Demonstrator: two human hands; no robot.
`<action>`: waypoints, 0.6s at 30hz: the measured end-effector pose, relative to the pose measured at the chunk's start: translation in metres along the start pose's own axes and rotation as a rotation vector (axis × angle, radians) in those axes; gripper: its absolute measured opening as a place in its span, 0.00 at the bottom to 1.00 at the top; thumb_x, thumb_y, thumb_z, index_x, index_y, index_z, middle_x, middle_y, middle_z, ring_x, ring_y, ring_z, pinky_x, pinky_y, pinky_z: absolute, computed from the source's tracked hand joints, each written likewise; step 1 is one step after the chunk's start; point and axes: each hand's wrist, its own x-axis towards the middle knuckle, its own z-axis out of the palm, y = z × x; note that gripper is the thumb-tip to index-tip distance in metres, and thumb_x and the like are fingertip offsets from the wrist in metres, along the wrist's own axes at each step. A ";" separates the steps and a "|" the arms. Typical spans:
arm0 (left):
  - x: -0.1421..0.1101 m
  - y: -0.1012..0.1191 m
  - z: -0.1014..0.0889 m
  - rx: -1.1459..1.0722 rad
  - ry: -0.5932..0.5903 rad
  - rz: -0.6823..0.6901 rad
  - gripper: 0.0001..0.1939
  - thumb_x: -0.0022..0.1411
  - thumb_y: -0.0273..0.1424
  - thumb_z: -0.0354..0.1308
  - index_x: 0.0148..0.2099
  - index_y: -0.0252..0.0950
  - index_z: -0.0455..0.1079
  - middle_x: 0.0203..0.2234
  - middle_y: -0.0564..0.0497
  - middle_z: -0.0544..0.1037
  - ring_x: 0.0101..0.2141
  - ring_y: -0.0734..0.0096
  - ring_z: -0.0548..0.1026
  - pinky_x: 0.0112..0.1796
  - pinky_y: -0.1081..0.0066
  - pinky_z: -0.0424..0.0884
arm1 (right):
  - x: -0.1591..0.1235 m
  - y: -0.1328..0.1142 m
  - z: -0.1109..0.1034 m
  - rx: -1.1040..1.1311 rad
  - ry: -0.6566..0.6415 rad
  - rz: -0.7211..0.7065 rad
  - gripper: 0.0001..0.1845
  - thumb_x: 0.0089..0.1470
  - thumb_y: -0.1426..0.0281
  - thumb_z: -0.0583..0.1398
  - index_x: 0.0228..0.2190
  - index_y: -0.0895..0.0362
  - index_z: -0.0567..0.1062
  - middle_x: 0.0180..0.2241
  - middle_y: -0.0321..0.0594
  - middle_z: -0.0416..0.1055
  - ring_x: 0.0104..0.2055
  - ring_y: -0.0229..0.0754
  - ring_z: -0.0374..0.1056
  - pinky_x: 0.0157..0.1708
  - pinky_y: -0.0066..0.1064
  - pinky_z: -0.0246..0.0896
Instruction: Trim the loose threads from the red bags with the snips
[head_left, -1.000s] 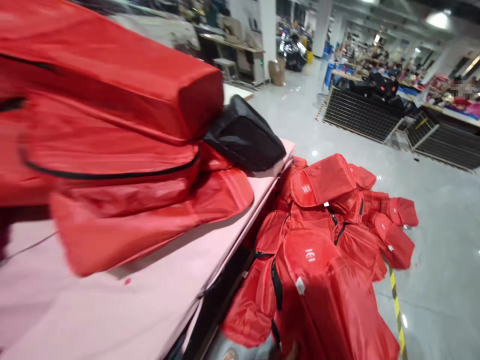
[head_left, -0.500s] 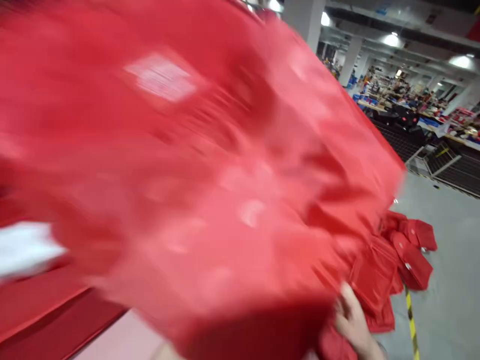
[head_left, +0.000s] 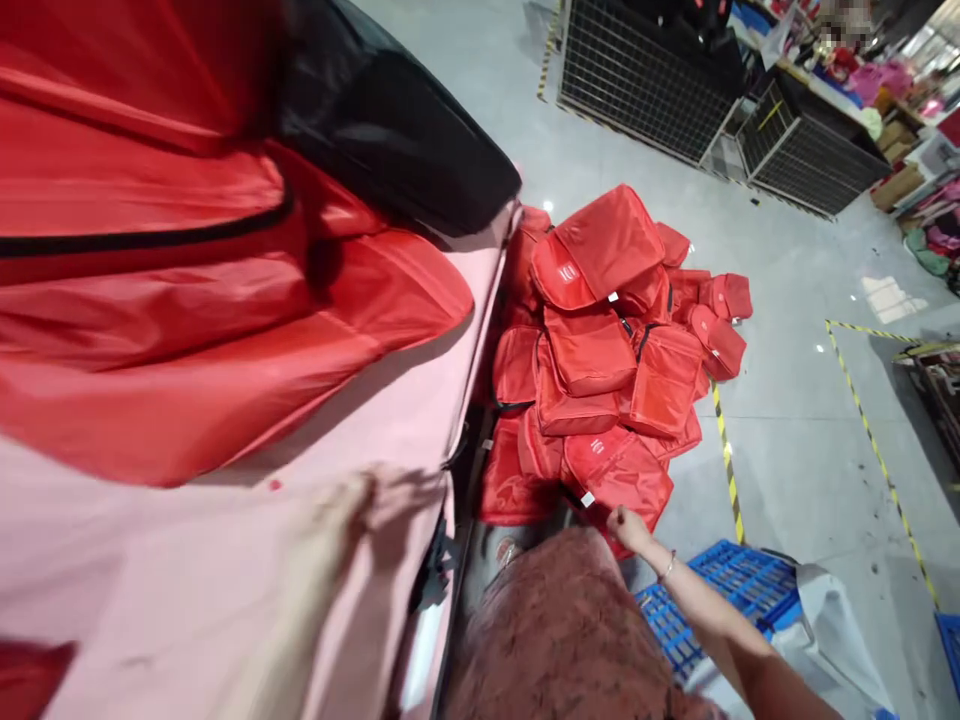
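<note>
My left hand (head_left: 341, 515) is blurred over the pink table surface (head_left: 225, 560), just below a large red fabric piece with a black zipper (head_left: 247, 290); its fingers are smeared, and I see nothing clear in it. Down at the right, my right hand (head_left: 628, 527) has its fingers curled closed. It overlaps the lower edge of a red bag with white print (head_left: 619, 470), the nearest of a pile of red bags (head_left: 592, 350). Whether it grips that edge or anything else cannot be made out. Black fabric (head_left: 405, 140) lies beyond the red piece.
The pile sits on the grey floor beside the table edge. A blue plastic crate (head_left: 739, 590) and pale sacking (head_left: 832, 620) stand at lower right. Dark mesh cages (head_left: 637, 85) line the back. Yellow-black tape (head_left: 726, 460) marks the floor.
A large red fabric piece filled most of the view earlier, with my right hand at its lower edge. Now the view has swung down and right, showing the table, pile and both hands apart.
</note>
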 end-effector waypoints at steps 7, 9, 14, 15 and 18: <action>0.075 -0.214 0.188 -0.206 -0.452 -0.664 0.11 0.60 0.34 0.53 0.39 0.29 0.67 0.33 0.39 0.77 0.31 0.66 0.77 0.35 0.68 0.74 | 0.178 0.056 -0.045 -0.286 0.150 -0.008 0.15 0.43 0.72 0.59 0.36 0.62 0.69 0.42 0.55 0.67 0.48 0.53 0.64 0.47 0.36 0.56; 0.115 -0.261 0.240 -0.234 -0.425 -0.694 0.13 0.58 0.35 0.56 0.40 0.30 0.66 0.33 0.40 0.76 0.32 0.66 0.77 0.36 0.69 0.74 | 0.257 0.039 -0.055 -0.458 0.218 -0.156 0.30 0.42 0.72 0.62 0.48 0.67 0.64 0.53 0.61 0.58 0.58 0.55 0.53 0.56 0.37 0.47; 0.215 -0.324 0.363 -0.271 -0.244 -0.782 0.27 0.52 0.43 0.59 0.50 0.33 0.62 0.38 0.42 0.68 0.33 0.66 0.76 0.37 0.67 0.74 | 0.430 -0.042 -0.060 -0.905 0.287 -0.521 0.60 0.29 0.70 0.70 0.59 0.70 0.47 0.63 0.62 0.36 0.65 0.58 0.30 0.62 0.45 0.30; 0.231 -0.328 0.382 -0.295 -0.226 -0.809 0.30 0.52 0.46 0.58 0.53 0.34 0.60 0.41 0.40 0.66 0.35 0.64 0.76 0.36 0.66 0.74 | 0.454 -0.054 -0.056 -0.968 0.253 -0.560 0.63 0.27 0.70 0.71 0.60 0.69 0.46 0.63 0.61 0.35 0.65 0.59 0.29 0.62 0.46 0.30; 0.270 -0.337 0.425 -0.387 -0.219 -0.894 0.33 0.53 0.48 0.56 0.57 0.38 0.56 0.46 0.38 0.63 0.38 0.57 0.74 0.33 0.61 0.74 | 0.503 -0.073 -0.044 -1.090 0.135 -0.513 0.61 0.29 0.71 0.71 0.60 0.67 0.47 0.62 0.63 0.39 0.64 0.61 0.35 0.60 0.50 0.35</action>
